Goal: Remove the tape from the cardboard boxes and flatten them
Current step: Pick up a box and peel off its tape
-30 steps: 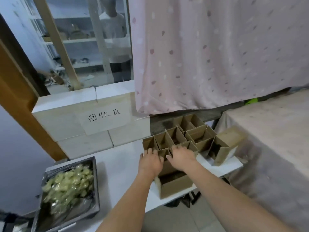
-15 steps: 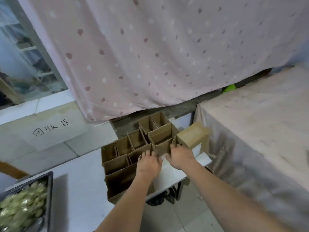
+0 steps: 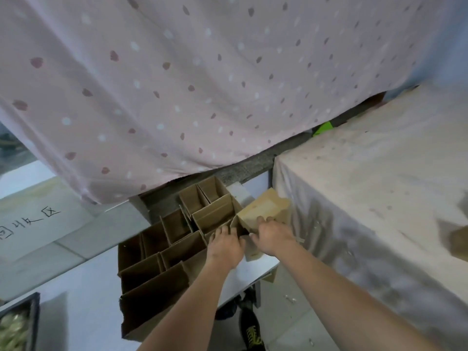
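Note:
Several open brown cardboard boxes (image 3: 162,252) stand packed together on the white table (image 3: 83,295). At the cluster's right end one small box (image 3: 263,209) lies tipped on its side, its closed face up. My right hand (image 3: 272,236) grips the near edge of that tipped box, fingers curled over it. My left hand (image 3: 224,245) lies beside it on the rim of the neighbouring open box, fingers reaching into the gap between them. No tape is visible on the boxes from here.
A pink spotted curtain (image 3: 202,84) hangs behind the boxes. A cloth-covered surface (image 3: 379,186) rises close on the right. A dark tray of pale green pieces (image 3: 15,328) sits at the lower left. Below the table edge lie the floor and a black shoe (image 3: 250,330).
The view has swung right and closer. Both hands moved from the near box to the right end of the cluster, and the tipped box is now under my right hand.

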The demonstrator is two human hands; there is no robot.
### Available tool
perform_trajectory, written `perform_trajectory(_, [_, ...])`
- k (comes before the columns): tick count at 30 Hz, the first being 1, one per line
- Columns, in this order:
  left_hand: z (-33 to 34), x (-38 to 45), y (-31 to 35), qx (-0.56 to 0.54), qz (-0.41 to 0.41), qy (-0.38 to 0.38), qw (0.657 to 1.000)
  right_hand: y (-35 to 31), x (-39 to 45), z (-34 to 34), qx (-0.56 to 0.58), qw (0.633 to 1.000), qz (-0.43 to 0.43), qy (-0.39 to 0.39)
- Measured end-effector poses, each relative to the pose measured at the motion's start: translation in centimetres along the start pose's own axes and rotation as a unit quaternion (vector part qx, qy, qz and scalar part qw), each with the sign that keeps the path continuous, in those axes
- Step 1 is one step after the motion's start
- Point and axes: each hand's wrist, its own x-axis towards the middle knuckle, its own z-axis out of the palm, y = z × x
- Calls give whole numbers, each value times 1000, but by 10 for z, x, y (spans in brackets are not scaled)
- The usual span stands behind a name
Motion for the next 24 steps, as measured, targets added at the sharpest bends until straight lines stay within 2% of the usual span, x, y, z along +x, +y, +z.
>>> perform_trajectory(5, [2,39,6,-26,-6,10,1000,14,30,-15,-22,1000,-8,6])
perform_trajectory(11, [13,80,11,-62,-12,12,998,29,80,-27,-102,992,-65,-41])
perform_trajectory(14, [19,93,14,-106,-21,9,994,31,104,-31,-153,977,-108,-104])
perform_trajectory(18, [34,107,13,-124,-38,-17,991,39,130,-24,-249,939,-150,-182])
perform_trajectory(24, [45,110,17,-159,-53,-16,986,47,149,-2,-286,919,-238,-131])
